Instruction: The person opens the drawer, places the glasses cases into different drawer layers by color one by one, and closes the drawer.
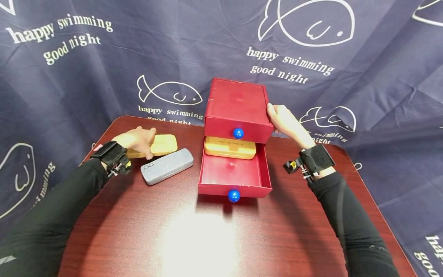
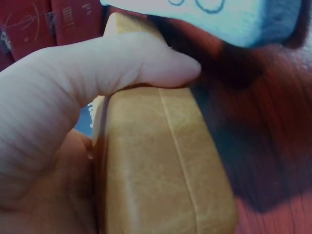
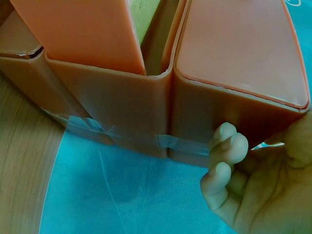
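On the left of the table my left hand (image 1: 136, 139) grips a yellow glasses case (image 1: 164, 144). The left wrist view has its thumb laid across the case (image 2: 146, 156), with the other fingers hidden behind it. Just in front lies a grey glasses case (image 1: 167, 166) with a small glasses drawing on its lid. My right hand (image 1: 285, 119) holds the upper right side of a red drawer unit (image 1: 238, 98); in the right wrist view its bent fingers (image 3: 224, 151) are at the side wall. One drawer (image 1: 232, 169) is pulled out, and another yellow case (image 1: 230, 148) lies toward its back.
Blue round knobs (image 1: 238, 133) stick out from the drawer fronts. Clear tape (image 3: 183, 145) runs along the unit's side. A dark blue printed curtain (image 1: 180, 46) hangs right behind the reddish wooden table (image 1: 131, 231).
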{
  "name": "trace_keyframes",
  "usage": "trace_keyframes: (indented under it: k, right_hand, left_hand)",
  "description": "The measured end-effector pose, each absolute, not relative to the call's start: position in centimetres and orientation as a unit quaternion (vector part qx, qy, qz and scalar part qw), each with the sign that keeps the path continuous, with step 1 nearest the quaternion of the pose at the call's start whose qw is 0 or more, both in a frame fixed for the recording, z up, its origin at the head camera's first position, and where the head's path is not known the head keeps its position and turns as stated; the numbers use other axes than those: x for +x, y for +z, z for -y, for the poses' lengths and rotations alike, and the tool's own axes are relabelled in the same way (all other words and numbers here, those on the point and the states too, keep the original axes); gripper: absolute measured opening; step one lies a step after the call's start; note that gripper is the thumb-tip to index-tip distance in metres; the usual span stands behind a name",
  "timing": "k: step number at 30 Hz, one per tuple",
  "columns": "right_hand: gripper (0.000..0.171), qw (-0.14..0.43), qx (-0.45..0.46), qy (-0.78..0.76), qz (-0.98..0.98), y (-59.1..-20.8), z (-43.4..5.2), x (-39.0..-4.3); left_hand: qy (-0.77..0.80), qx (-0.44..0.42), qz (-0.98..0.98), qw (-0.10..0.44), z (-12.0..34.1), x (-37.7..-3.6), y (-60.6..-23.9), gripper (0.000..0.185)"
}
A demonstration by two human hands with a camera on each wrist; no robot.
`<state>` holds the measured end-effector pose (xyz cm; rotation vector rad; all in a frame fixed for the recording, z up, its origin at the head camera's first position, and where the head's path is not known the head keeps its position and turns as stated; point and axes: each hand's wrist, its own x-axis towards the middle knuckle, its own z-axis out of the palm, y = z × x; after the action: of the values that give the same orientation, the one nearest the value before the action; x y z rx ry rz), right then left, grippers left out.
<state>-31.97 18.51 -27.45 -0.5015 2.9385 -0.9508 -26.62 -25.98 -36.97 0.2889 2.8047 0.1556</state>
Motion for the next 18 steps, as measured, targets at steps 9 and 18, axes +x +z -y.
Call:
trace_keyframes:
  k: [9,18]
  right_hand:
    - [0.046,0.004,-0.163,-0.306,-0.938,-27.56,-18.59,-32.02]
    - [0.046,0.003,-0.168,-0.305,-0.937,-27.56,-18.60,-32.09]
  left_hand:
    - [0.049,0.121,-0.988,0.086,26.49,-26.20,-37.10,0.074]
    - [0.065,0.103,-0.992,0.025,26.86,-25.63,-36.30,0.066]
